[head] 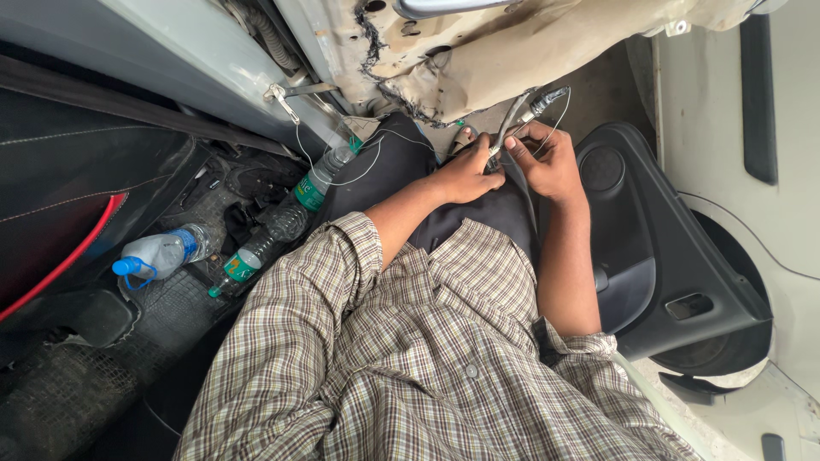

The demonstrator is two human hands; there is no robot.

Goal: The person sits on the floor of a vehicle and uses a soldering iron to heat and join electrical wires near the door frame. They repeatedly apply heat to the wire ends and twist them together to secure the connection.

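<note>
I am sitting in a car's door opening in a checked shirt and dark trousers. My left hand [468,173] grips a pair of metal pliers [506,128] whose handles rise above my fingers. My right hand [547,156] pinches a thin white wire [559,115] together with a small silver connector [547,101]. Both hands meet over my lap, close to each other. More thin white wire [354,175] loops away to the left toward the car's sill.
A detached dark door trim panel [658,256] lies at my right. Torn beige lining [530,51] hangs above. On the floor mat [171,299] at left lie a blue-capped plastic bottle [162,253] and two green-labelled bottles [256,248]. A dark seat with red piping [68,196] is at far left.
</note>
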